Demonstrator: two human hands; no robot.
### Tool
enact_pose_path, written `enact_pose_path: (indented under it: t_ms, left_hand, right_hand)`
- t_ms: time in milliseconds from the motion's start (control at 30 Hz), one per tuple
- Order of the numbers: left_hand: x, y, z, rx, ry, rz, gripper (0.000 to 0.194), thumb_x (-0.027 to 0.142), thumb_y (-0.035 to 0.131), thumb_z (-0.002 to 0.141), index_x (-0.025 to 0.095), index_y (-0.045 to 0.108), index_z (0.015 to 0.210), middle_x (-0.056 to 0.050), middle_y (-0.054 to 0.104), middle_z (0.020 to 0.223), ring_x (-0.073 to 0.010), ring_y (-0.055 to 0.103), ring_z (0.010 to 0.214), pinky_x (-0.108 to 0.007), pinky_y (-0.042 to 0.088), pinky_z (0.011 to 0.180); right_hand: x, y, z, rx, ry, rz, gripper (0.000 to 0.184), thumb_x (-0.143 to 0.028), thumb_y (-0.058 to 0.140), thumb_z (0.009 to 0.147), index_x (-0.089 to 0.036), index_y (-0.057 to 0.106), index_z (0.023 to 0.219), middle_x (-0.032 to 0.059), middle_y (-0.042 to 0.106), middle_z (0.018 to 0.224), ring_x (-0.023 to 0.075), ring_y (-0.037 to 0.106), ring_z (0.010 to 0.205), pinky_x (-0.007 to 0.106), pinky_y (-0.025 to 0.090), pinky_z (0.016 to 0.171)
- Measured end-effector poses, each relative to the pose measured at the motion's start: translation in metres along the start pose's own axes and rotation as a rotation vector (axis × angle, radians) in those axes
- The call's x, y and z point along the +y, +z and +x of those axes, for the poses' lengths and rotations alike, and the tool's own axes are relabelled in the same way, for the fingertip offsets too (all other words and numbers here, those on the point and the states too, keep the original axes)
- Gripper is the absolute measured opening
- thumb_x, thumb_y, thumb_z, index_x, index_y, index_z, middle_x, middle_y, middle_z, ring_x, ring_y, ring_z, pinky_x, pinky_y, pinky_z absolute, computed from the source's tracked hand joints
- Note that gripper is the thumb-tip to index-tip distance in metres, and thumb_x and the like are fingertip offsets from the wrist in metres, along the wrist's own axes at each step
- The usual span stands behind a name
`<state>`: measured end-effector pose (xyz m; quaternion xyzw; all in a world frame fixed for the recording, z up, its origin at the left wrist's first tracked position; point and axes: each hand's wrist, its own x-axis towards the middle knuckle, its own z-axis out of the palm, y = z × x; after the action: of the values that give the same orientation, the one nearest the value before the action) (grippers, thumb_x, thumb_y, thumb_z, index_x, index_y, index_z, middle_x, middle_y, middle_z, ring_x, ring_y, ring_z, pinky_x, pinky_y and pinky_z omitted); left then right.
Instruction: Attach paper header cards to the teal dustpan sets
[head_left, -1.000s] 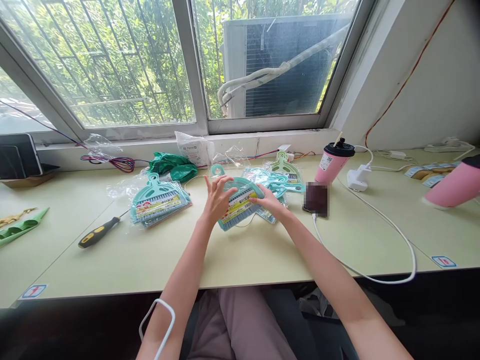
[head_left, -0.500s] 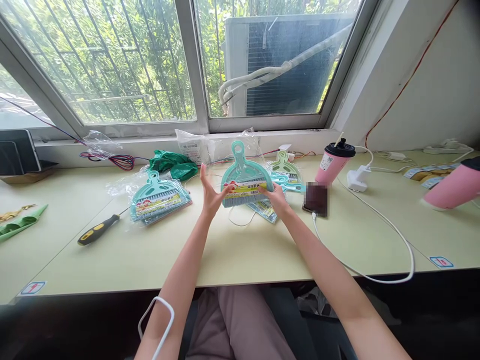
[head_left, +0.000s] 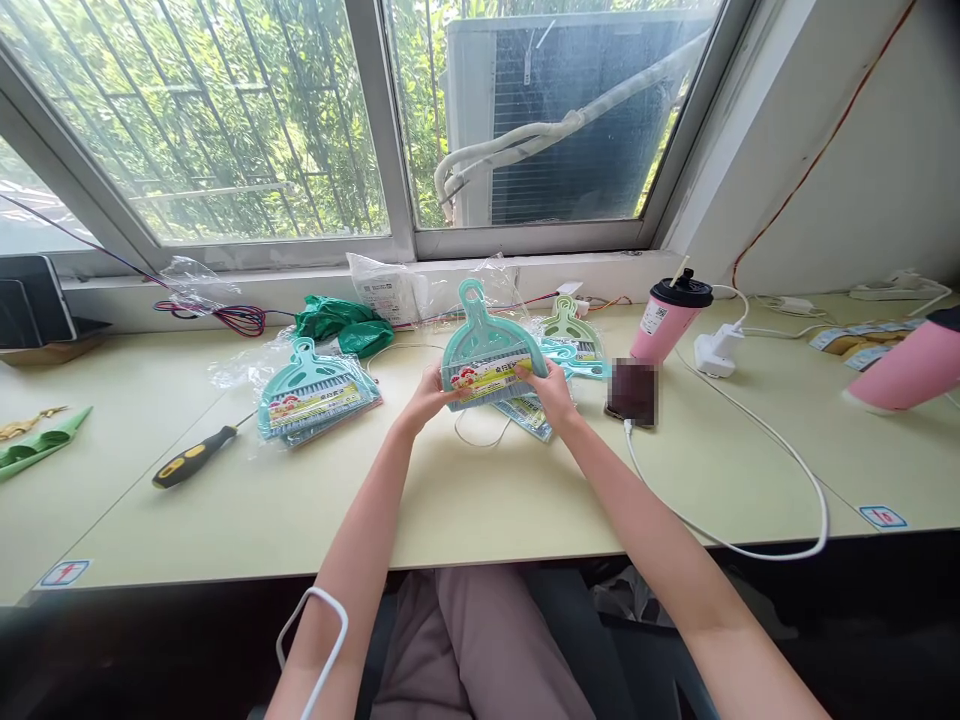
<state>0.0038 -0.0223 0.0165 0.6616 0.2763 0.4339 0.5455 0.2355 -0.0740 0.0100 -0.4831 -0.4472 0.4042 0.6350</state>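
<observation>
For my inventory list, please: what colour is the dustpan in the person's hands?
The dustpan is light turquoise; the head view shows it best.

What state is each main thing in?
Held dustpan set: handle up
Left hand: gripping the set's left side
Right hand: gripping the set's right side
Left dustpan set: lying down
Screwdriver: lying down
Green plastic bag: crumpled
Strawed pink cup: upright, lidded
Blurred device: cable plugged in

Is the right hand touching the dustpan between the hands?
Touching: the head view shows the right hand gripping the dustpan at its side, thumb over its front.
</observation>
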Motion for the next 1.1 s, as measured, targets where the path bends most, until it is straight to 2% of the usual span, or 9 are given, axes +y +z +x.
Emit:
enact_pose_path:
  t_ms: [133, 333, 500, 667, 733, 800, 867, 933, 1100]
  left_hand:
    - [0.0, -0.001, 0.0, 0.015, -0.014, -0.008, 0.074, 0.033, 0.091, 0.063, 0.017, 0.063, 0.129, -0.012, 0.075, 0.116, -0.0322, 0.071, 0.112, -0.045, 0.057, 0.097]
    - [0.007, -0.001, -0.004, -0.023, -0.033, -0.018, 0.075, 0.026, 0.092, 0.06, 0.018, 0.062, 0.129, -0.011, 0.075, 0.118, -0.0313, 0.071, 0.11, -0.041, 0.058, 0.092]
    - [0.006, -0.001, -0.004, -0.024, -0.046, -0.028, 0.079, 0.026, 0.092, 0.059, 0.019, 0.06, 0.131, -0.011, 0.075, 0.117, -0.03, 0.072, 0.106, -0.036, 0.059, 0.084]
    - [0.004, -0.005, -0.003, 0.057, -0.018, -0.069, 0.078, 0.026, 0.092, 0.057, 0.019, 0.059, 0.127, -0.009, 0.076, 0.113, -0.0289, 0.073, 0.104, -0.037, 0.06, 0.085]
    - [0.003, -0.005, -0.003, 0.087, 0.009, -0.079, 0.076, 0.026, 0.092, 0.057, 0.02, 0.058, 0.125, -0.008, 0.076, 0.111, -0.0282, 0.074, 0.102, -0.037, 0.06, 0.085]
    - [0.002, -0.005, -0.002, 0.104, 0.022, -0.075, 0.073, 0.027, 0.092, 0.057, 0.02, 0.056, 0.121, -0.008, 0.076, 0.108, -0.0274, 0.074, 0.1, -0.037, 0.06, 0.083]
    - [0.001, -0.004, -0.002, 0.098, 0.017, -0.068, 0.073, 0.027, 0.092, 0.057, 0.02, 0.055, 0.119, -0.007, 0.077, 0.104, -0.0274, 0.075, 0.098, -0.037, 0.06, 0.083]
    - [0.0, -0.002, -0.002, 0.083, 0.01, -0.069, 0.074, 0.027, 0.093, 0.056, 0.021, 0.054, 0.119, -0.006, 0.077, 0.103, -0.0277, 0.075, 0.098, -0.038, 0.06, 0.084]
    - [0.002, 0.001, -0.004, 0.084, -0.005, -0.05, 0.076, 0.026, 0.093, 0.056, 0.021, 0.055, 0.122, -0.007, 0.077, 0.109, -0.0286, 0.074, 0.104, -0.039, 0.06, 0.088]
  right_hand:
    - [-0.003, -0.001, -0.003, -0.035, 0.03, 0.007, 0.061, -0.061, 0.087, 0.061, -0.026, 0.068, 0.107, 0.0065, 0.076, 0.112, 0.03, 0.068, 0.108, 0.042, 0.055, 0.089]
    - [0.002, -0.006, 0.001, -0.082, 0.077, 0.019, 0.068, -0.062, 0.084, 0.069, -0.03, 0.06, 0.125, 0.0047, 0.075, 0.117, 0.031, 0.069, 0.113, 0.042, 0.057, 0.087]
    - [0.007, -0.009, 0.007, -0.093, 0.126, 0.07, 0.067, -0.058, 0.084, 0.069, -0.03, 0.06, 0.125, 0.0051, 0.076, 0.119, 0.0301, 0.07, 0.113, 0.04, 0.061, 0.086]
    - [0.002, -0.004, 0.003, -0.117, 0.126, 0.21, 0.079, -0.056, 0.088, 0.066, -0.031, 0.055, 0.134, 0.0036, 0.074, 0.126, 0.0265, 0.071, 0.117, 0.039, 0.063, 0.094]
    - [0.003, 0.004, -0.002, -0.132, 0.128, 0.243, 0.075, -0.051, 0.091, 0.064, -0.031, 0.058, 0.129, 0.0026, 0.074, 0.129, 0.0255, 0.07, 0.122, 0.039, 0.061, 0.102]
    - [0.008, 0.014, -0.008, -0.182, 0.172, 0.27, 0.063, -0.045, 0.093, 0.064, -0.029, 0.063, 0.117, 0.0033, 0.076, 0.126, 0.0252, 0.069, 0.124, 0.04, 0.058, 0.109]
    - [0.016, 0.025, -0.013, -0.214, 0.239, 0.3, 0.054, -0.04, 0.093, 0.064, -0.026, 0.065, 0.108, 0.0057, 0.078, 0.119, 0.0257, 0.074, 0.115, 0.042, 0.057, 0.11]
    - [0.024, 0.032, -0.015, -0.191, 0.283, 0.326, 0.048, -0.039, 0.092, 0.066, -0.023, 0.066, 0.104, 0.0074, 0.079, 0.114, 0.0259, 0.076, 0.107, 0.044, 0.059, 0.109]
    - [0.026, 0.028, -0.014, -0.174, 0.271, 0.343, 0.044, -0.032, 0.091, 0.067, -0.022, 0.071, 0.105, 0.007, 0.077, 0.122, 0.0272, 0.074, 0.113, 0.044, 0.059, 0.109]
